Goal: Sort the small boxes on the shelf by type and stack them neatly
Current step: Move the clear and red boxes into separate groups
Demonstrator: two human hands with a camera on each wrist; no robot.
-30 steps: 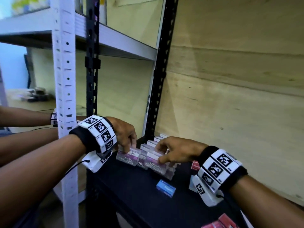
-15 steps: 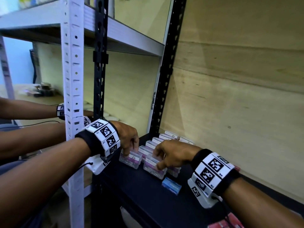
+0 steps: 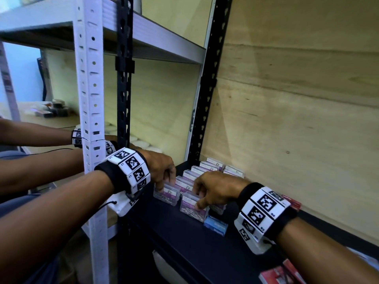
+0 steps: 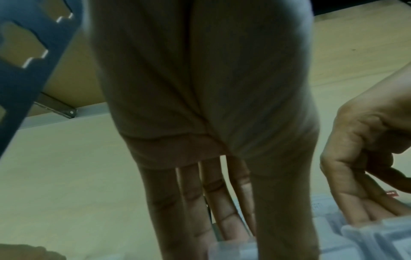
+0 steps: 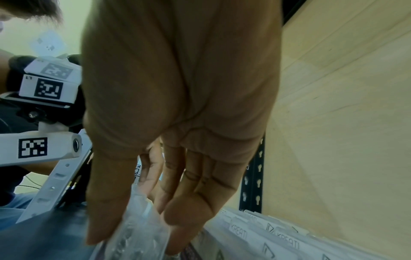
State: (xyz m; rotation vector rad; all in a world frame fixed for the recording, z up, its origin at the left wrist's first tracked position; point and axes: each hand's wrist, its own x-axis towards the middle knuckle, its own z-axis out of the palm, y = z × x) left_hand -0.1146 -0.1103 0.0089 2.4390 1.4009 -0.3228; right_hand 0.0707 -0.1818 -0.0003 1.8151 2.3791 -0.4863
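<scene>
On the black shelf a row of clear plastic boxes with purple labels runs back toward the wall. My left hand reaches down and pinches the front-left clear box between thumb and fingers; the left wrist view shows that box's top under the hand. My right hand pinches the front-right clear box, thumb on its front face. In the right wrist view that hand holds the clear box, with the row of boxes beside it.
A small blue box lies just right of the held boxes. Red boxes sit by the wall and at the lower right. A black upright and a white post frame the bay. Another person's arms reach in at the left.
The head view has shifted a little. Both hands stay on the same two front boxes, and the right hand's box sits slightly further forward than one second ago.
</scene>
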